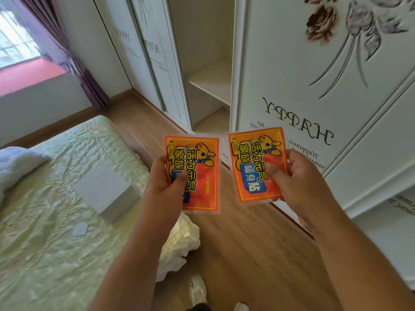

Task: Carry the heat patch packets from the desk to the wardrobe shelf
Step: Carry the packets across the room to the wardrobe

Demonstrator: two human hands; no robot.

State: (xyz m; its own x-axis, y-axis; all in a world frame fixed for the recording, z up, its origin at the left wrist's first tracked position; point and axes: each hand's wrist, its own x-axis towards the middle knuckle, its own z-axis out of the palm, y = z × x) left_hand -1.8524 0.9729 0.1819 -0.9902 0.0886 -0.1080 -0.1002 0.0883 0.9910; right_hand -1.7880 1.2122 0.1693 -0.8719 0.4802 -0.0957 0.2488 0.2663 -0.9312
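Two orange heat patch packets with yellow borders and a cartoon animal are held up in front of me. My left hand (165, 178) grips the left packet (199, 162) with the thumb across its front. My right hand (298, 176) grips the right packet (251, 153) the same way. Beyond them the white wardrobe stands with one door open (314, 108), and a bare pale shelf (213, 83) shows inside the gap. Both packets are still well short of that shelf.
A bed with a pale green quilt (45, 221) lies at the left, with a white box (105, 191) and a small white card (80, 228) on it. Wood floor (247, 254) runs between bed and wardrobe. A purple curtain (85, 75) hangs by the window.
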